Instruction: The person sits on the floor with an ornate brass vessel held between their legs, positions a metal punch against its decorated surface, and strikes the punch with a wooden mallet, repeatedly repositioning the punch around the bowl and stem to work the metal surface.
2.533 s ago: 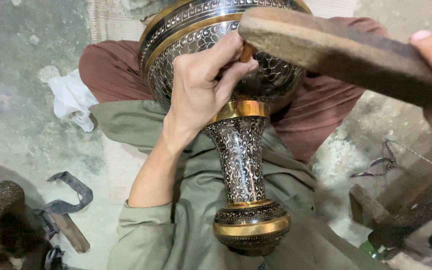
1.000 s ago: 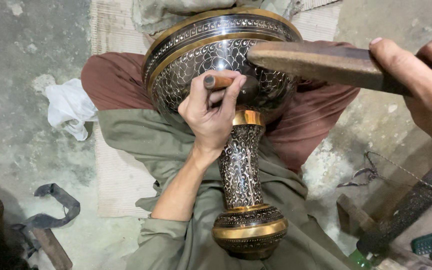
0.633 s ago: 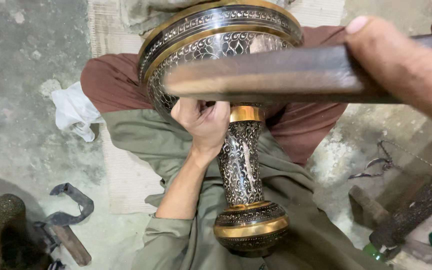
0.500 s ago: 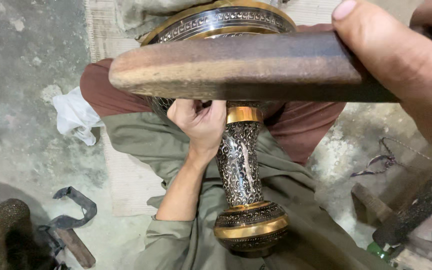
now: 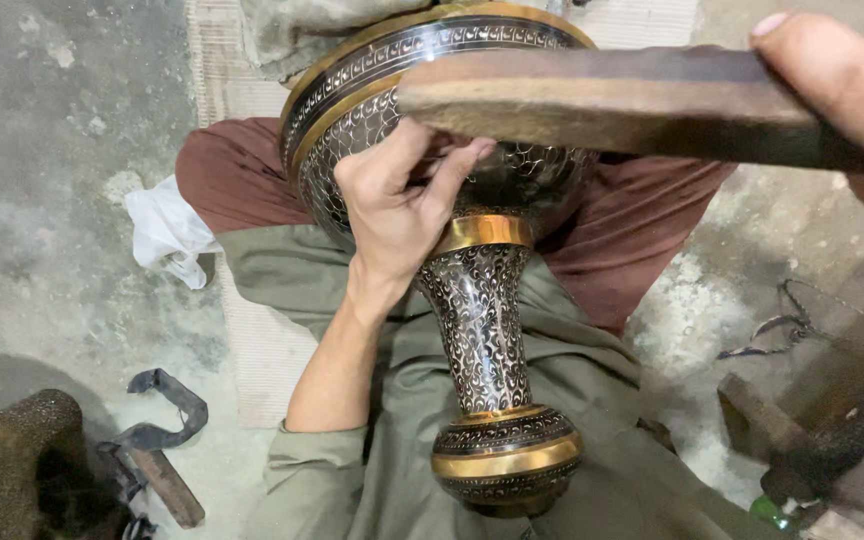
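A large ornate vase, black and silver filigree with brass bands, lies across my lap, its wide bowl away from me and its foot near my belly. My left hand rests on the bowl just above the brass collar, its fingers pinched around a small punch that the wood hides. My right hand grips a long, worn wooden bat held level over the bowl, its end just above my left fingers.
A white rag lies left of my knee on the concrete floor. A bent metal clamp and a wooden-handled tool sit by a dark embossed metal piece at lower left. A wire loop and a dark bar are on the right.
The wooden bat swung left across the bowl over my left hand, then drew back to the right and up. My left hand stayed on the bowl; the punch seen earlier is now covered.
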Available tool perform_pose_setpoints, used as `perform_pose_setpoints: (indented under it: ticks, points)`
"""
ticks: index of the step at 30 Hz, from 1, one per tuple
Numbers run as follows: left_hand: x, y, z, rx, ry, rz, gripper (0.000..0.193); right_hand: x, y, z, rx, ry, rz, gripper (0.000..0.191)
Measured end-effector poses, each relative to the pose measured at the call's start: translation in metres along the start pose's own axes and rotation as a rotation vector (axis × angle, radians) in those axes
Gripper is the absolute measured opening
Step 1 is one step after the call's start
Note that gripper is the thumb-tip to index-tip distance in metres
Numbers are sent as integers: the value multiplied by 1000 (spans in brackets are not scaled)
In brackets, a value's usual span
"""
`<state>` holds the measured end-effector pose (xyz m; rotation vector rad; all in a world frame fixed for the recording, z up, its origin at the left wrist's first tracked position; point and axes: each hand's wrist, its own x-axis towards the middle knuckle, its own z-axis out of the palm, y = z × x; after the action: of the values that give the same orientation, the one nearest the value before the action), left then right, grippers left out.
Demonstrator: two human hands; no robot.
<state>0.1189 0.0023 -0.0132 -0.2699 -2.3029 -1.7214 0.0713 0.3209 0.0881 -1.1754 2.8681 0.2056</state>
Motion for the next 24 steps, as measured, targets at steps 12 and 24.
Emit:
perform_pose_setpoints:
  ticks: [12,24]
  points:
    - [32,5,-10,50,-300,173,33,-40,5,21,41,-212,62,53]
    - [40,2,-16,121,-493,218,33,-87,-34,42,660,109,427,60]
